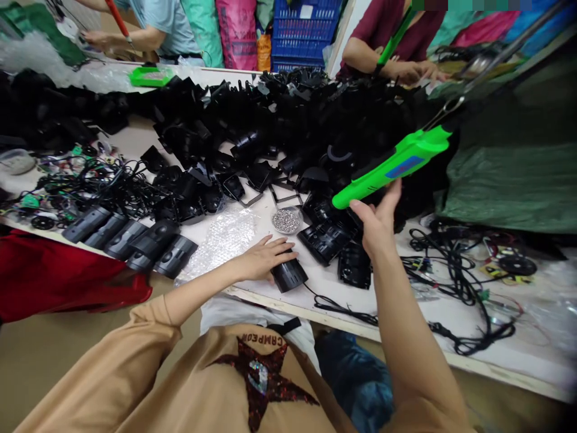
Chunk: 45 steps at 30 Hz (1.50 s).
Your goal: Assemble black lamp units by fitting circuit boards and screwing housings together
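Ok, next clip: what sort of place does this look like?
Probably a small electronics assembly or dismantling workshop, though I can't tell which. A long bench is heaped with black plastic housings and bundles of black wiring, and a green-handled tool matches one a co-worker holds.

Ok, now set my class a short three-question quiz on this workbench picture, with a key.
1. True or false: the left hand rests on a black plastic housing.
2. What is the right hand touching? A) a dish of silvery pieces B) a bright green handheld tool C) a bundle of black cable
3. Fill in the blank: the clear crumpled sheet beside the left hand is ____ wrap.

Key: 1. True 2. B 3. bubble
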Motion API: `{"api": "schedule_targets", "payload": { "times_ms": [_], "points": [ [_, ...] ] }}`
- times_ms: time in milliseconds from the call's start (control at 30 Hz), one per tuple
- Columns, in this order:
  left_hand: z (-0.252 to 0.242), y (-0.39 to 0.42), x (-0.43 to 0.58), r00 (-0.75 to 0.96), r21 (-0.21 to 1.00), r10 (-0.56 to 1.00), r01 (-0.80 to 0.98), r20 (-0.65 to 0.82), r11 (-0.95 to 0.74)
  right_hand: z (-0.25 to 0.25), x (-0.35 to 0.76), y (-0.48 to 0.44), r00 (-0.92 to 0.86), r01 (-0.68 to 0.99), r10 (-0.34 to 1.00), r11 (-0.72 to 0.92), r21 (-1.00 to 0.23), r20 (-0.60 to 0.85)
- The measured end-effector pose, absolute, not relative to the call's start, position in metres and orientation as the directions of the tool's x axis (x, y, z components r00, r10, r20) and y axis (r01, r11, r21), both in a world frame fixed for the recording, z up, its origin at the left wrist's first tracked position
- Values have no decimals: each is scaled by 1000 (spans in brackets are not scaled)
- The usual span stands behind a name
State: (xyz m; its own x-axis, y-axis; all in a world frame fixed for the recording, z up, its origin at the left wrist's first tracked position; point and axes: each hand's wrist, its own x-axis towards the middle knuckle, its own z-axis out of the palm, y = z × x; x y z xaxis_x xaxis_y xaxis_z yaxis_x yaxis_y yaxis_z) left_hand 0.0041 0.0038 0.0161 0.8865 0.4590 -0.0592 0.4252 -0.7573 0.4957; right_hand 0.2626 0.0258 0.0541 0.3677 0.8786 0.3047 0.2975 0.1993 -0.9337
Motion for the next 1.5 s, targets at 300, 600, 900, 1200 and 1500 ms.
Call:
{"api": "schedule_targets", "payload": {
  "times_ms": [300,600,900,1200,1500],
  "points": [
    [2,7,8,869,441,494,440,9,-782,75,251,41,184,185,951,215,-959,249],
    [-2,9,17,846,512,533,462,-11,-724,94,237,-25,185,231,966,136,-963,181],
    [-9,3,22,798,545,602,502,6,-671,97,217,-41,319,111,902,268,-957,290],
    [-3,-3,26,798,434,596,570,-88,-698,73,187,-50,322,163,862,358,-920,392],
    [-1,-1,30,813,428,572,558,-108,-711,56,189,-41,10,23,947,321,-947,321]
  ]
}}
